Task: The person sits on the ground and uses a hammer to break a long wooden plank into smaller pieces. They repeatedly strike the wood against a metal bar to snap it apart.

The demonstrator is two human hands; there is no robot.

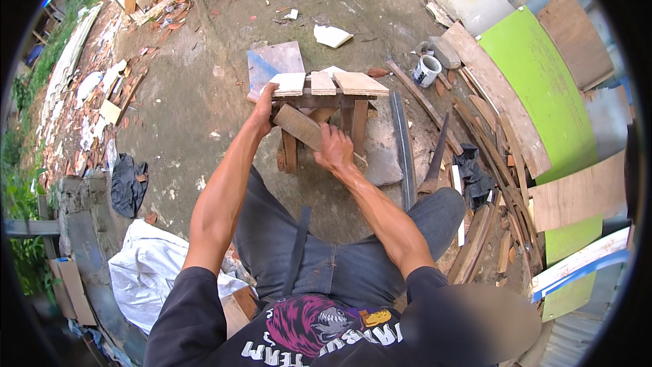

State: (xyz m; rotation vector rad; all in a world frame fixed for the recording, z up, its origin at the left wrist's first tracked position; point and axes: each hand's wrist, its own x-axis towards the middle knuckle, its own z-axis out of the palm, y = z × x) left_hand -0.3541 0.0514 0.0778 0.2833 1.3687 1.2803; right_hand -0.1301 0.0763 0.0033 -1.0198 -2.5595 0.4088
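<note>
In front of me stands a low wooden bench (326,101), with short pale boards across its top. My left hand (263,114) is closed around the left edge, at the leftmost white-topped board (291,83). A flat brown wooden block (297,126) slants across the front of the bench, just below the top. Its lower right end is in the grip of my right hand (335,148), with the fingers curled over it. Whether the block touches the bench I cannot tell. Behind the bench's left end lies a flat grey and blue panel (277,58).
To the right lie a dark metal bar (402,149), what looks like a handsaw (437,156), and long wood strips (499,163). A white paint can (426,71) stands beyond. Large green sheeting (536,81) lines the right; a white sack (149,272) lies at my left.
</note>
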